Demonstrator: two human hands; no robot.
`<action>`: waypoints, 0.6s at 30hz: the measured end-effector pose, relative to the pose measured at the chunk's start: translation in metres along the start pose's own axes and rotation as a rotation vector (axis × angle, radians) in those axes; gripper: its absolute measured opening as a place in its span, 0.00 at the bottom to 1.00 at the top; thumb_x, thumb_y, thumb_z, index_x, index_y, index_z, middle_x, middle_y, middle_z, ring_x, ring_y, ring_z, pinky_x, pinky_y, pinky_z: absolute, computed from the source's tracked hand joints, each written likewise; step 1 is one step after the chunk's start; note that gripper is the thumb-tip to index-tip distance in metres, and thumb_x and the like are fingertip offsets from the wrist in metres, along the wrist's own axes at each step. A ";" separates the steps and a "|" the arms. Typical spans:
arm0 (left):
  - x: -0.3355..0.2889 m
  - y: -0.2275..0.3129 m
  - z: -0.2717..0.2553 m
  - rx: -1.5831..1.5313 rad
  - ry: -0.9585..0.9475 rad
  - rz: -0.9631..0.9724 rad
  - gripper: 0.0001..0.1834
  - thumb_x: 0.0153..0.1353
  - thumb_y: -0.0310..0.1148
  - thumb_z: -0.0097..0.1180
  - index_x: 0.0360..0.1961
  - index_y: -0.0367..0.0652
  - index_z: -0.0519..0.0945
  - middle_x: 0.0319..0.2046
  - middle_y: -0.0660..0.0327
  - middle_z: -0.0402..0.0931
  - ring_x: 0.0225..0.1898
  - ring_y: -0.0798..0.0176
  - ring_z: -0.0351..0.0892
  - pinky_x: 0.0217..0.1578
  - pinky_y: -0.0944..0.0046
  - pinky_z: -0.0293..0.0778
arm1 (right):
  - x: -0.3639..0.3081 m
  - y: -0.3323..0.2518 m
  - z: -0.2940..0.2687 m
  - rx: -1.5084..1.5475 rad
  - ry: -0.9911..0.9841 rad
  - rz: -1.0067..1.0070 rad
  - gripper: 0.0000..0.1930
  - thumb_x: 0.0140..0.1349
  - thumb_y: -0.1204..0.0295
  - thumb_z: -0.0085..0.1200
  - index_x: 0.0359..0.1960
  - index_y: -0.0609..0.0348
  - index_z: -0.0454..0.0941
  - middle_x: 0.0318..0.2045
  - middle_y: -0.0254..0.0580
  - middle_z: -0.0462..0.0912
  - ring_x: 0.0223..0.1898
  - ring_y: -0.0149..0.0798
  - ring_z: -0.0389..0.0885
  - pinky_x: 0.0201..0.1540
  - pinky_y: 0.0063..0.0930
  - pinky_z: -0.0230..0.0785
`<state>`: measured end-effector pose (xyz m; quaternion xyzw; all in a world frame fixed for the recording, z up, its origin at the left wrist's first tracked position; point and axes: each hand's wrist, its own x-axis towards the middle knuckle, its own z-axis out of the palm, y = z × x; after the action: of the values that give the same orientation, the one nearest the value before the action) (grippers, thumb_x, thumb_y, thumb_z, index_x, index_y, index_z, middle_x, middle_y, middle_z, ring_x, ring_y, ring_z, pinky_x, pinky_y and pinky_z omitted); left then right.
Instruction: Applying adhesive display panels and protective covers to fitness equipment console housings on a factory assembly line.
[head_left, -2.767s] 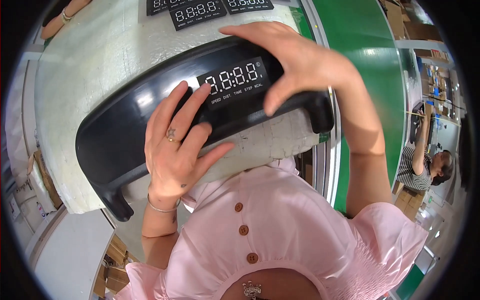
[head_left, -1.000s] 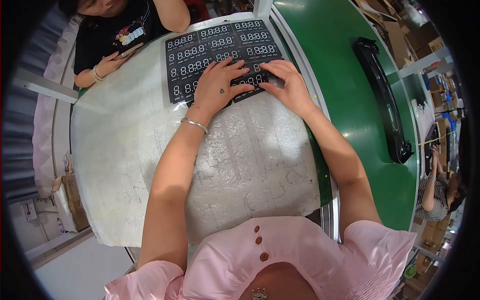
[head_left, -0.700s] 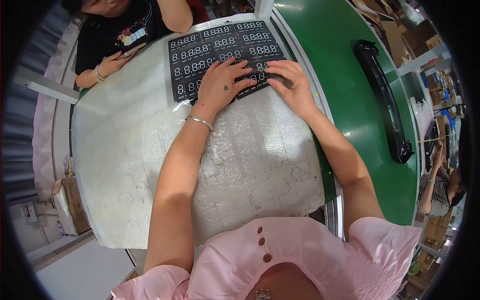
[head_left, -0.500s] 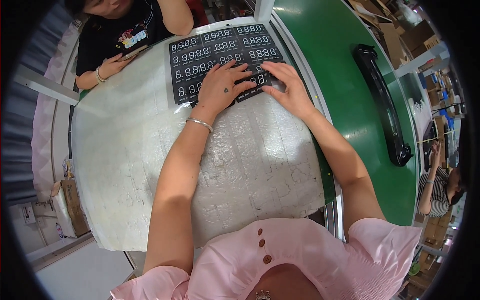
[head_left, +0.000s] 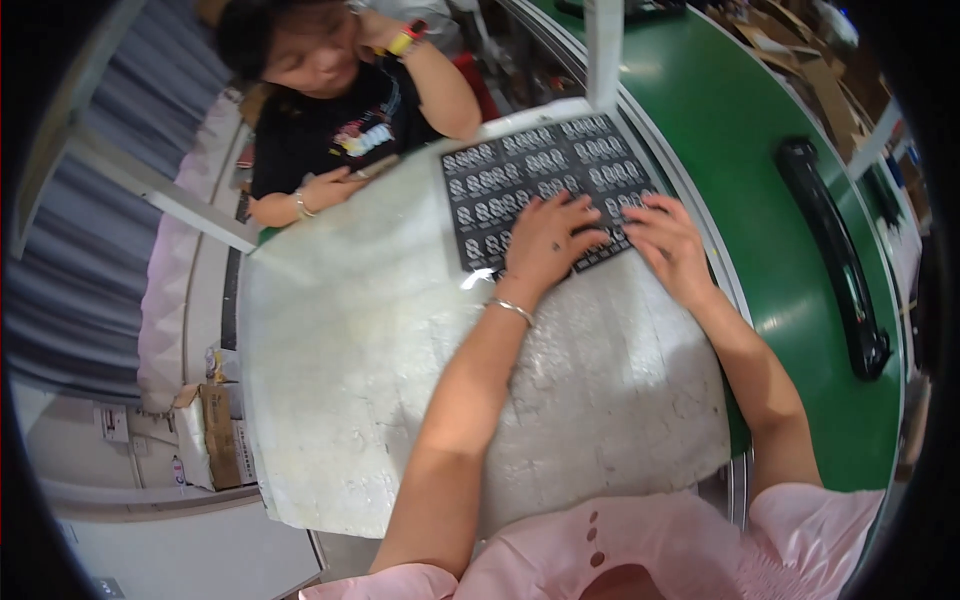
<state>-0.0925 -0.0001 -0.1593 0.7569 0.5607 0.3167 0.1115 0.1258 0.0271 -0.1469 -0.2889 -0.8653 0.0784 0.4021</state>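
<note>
A black sheet printed with rows of white segment-style digits (head_left: 520,170) lies flat at the far end of the white-covered table. My left hand (head_left: 548,242) rests palm down over its near edge, fingers spread and pointing away to the right. Beside it, my right hand (head_left: 672,245) reaches onto the sheet's near right corner with its fingers bent and apart. Neither hand grips anything that shows. The part of the sheet under my palms and fingers is hidden.
Wrinkled clear film covers the white table (head_left: 380,400). To the right runs a green conveyor (head_left: 740,170) carrying a long black curved part (head_left: 835,260). A person (head_left: 370,120) sits across the table, holding a phone (head_left: 375,167). A white post (head_left: 603,55) rises behind the sheet.
The whole view has swung, so the table, sheet and hands appear farther right and lower. Both hands stay on the sheet. The person opposite shows more fully.
</note>
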 end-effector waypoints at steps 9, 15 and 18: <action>0.004 -0.010 -0.002 -0.224 -0.084 -0.017 0.23 0.67 0.51 0.42 0.51 0.48 0.79 0.57 0.57 0.73 0.63 0.53 0.65 0.64 0.48 0.53 | -0.008 -0.024 -0.019 0.470 0.119 0.404 0.04 0.61 0.77 0.51 0.36 0.61 0.73 0.47 0.40 0.77 0.50 0.35 0.72 0.54 0.27 0.62; 0.011 -0.016 -0.028 -0.736 0.164 -0.252 0.24 0.70 0.46 0.41 0.39 0.37 0.82 0.35 0.53 0.82 0.40 0.54 0.79 0.45 0.60 0.71 | 0.072 -0.020 -0.017 1.105 0.191 0.872 0.07 0.66 0.69 0.51 0.41 0.57 0.77 0.41 0.31 0.77 0.40 0.23 0.73 0.43 0.18 0.65; 0.013 0.013 -0.028 -0.640 0.363 -0.262 0.16 0.66 0.39 0.51 0.39 0.35 0.82 0.32 0.53 0.81 0.30 0.65 0.79 0.33 0.68 0.73 | 0.092 -0.002 0.015 1.326 0.341 0.815 0.05 0.65 0.70 0.52 0.38 0.56 0.76 0.39 0.32 0.77 0.40 0.26 0.74 0.41 0.21 0.67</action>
<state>-0.0971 0.0020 -0.1267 0.5375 0.5361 0.5874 0.2805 0.0674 0.0788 -0.0962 -0.2913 -0.3908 0.6726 0.5568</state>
